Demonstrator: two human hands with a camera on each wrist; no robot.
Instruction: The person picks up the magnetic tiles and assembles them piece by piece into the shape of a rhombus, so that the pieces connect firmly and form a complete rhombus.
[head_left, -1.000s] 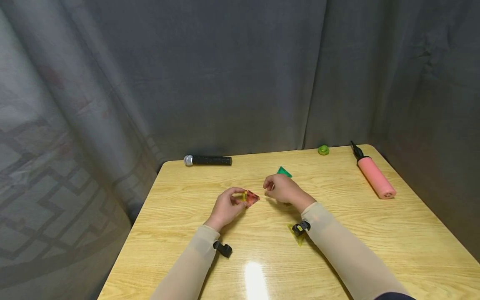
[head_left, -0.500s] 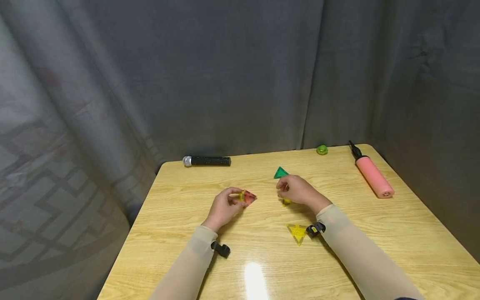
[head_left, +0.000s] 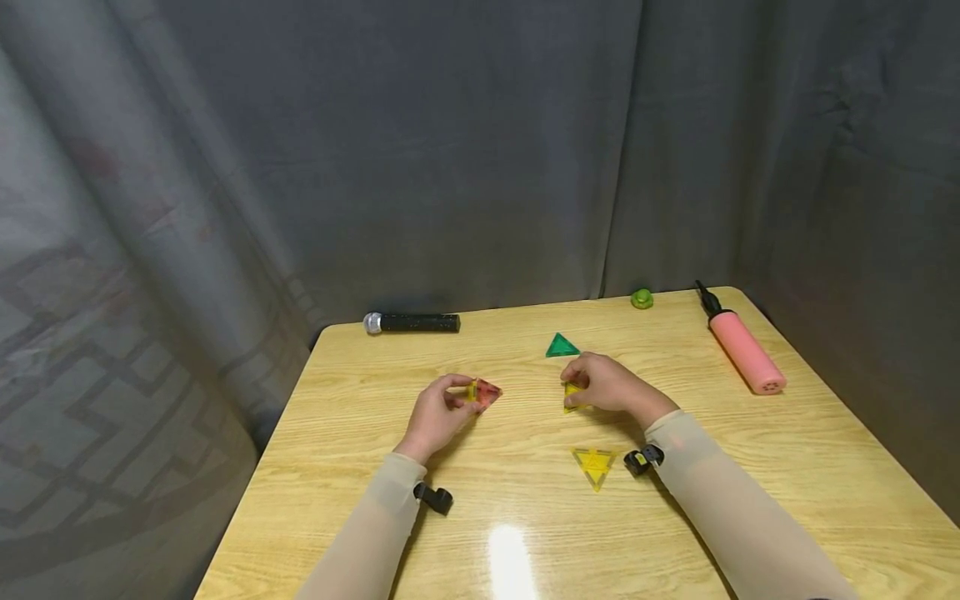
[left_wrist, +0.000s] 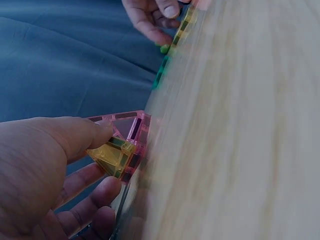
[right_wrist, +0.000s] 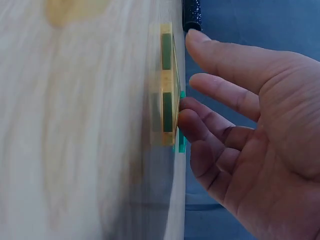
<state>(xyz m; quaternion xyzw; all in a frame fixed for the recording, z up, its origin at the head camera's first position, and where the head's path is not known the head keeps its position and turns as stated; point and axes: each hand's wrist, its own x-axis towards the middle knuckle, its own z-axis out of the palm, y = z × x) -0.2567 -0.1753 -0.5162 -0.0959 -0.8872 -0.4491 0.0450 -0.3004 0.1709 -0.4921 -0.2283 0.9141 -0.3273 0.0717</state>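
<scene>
My left hand (head_left: 435, 419) pinches a translucent pink-red magnetic tile (head_left: 487, 392) joined to a small yellow tile (left_wrist: 114, 156); the thumb lies on top, the fingers below, close over the table. The pink tile's pointed end faces right. My right hand (head_left: 609, 385) hovers at a yellow triangular magnetic tile (right_wrist: 167, 82) lying flat, partly hidden by the hand in the head view. In the right wrist view its thumb and forefinger are spread above that tile, the other fingers loosely bent near its edge. A green triangular tile (head_left: 561, 346) lies just beyond.
Another yellow triangular tile (head_left: 595, 468) lies nearer the front of the wooden table (head_left: 360, 517). Along the back edge are a black microphone (head_left: 416, 323) and a small green object (head_left: 642, 298). A pink hand pump (head_left: 748, 354) lies at the right. Grey curtains surround the table.
My right hand has moved right, uncovering the front yellow tile and more of the green one; it now sits over the other yellow tile. The left hand still holds its joined tiles, slightly further left.
</scene>
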